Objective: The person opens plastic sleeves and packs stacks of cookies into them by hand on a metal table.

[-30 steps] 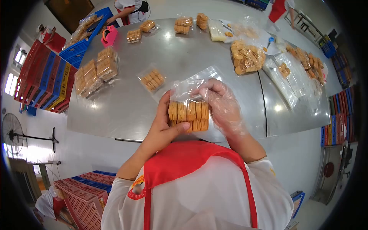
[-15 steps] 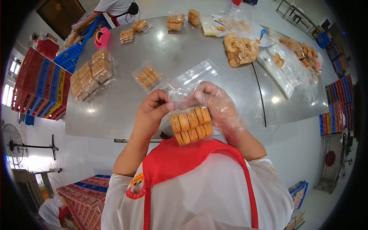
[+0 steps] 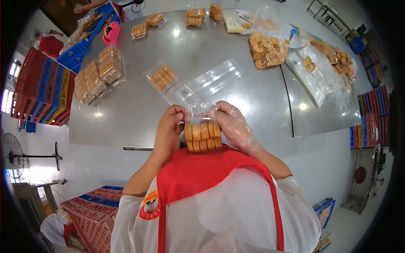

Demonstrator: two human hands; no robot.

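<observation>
A clear bag of biscuits (image 3: 203,137), stacked in two rows, hangs upright at the table's near edge. My bare left hand (image 3: 168,126) pinches the left side of its top, fingers closed. On the other side my right hand (image 3: 231,124), in a clear plastic glove, grips the top's right corner. Just beyond the hands, clear plastic trays (image 3: 217,78) lie on the metal table. A smaller packet of biscuits (image 3: 162,77) rests to their left.
Packed biscuits (image 3: 89,82) and a pink tape dispenser (image 3: 111,33) are at the left, near a blue crate (image 3: 72,58). A big bag of biscuits (image 3: 268,50) and plastic sheets (image 3: 306,78) lie at the right. A co-worker's arm (image 3: 89,6) reaches in at the top left.
The left hand moved from the bag's side up to its top. The bag, tilted half a second ago, now hangs straighter and slightly lower. The co-worker has shifted toward the top edge.
</observation>
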